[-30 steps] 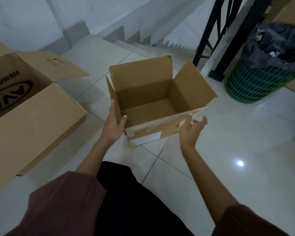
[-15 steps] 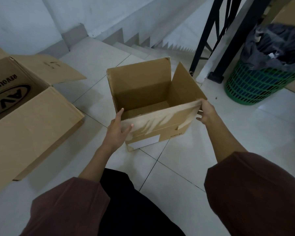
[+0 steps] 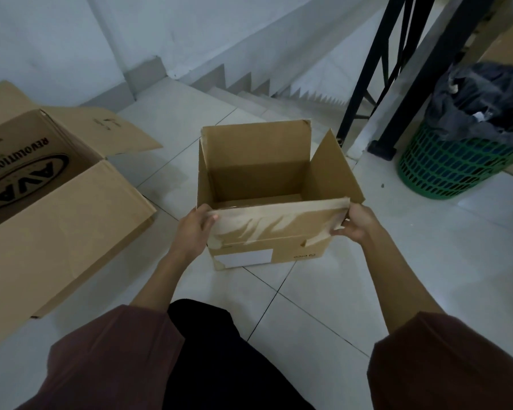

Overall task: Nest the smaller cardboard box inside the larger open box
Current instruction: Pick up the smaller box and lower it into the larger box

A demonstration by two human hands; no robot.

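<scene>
Both hands now on the smaller cardboard box (image 3: 267, 199): left hand (image 3: 194, 229) and right hand (image 3: 357, 221) each pinch an end of its near flap, fingers curled closed on the cardboard. A second ago they hovered open. Box sits on the tiled floor (image 3: 353, 291), ready to lift; larger open box (image 3: 62, 208) waits well apart, left.
</scene>
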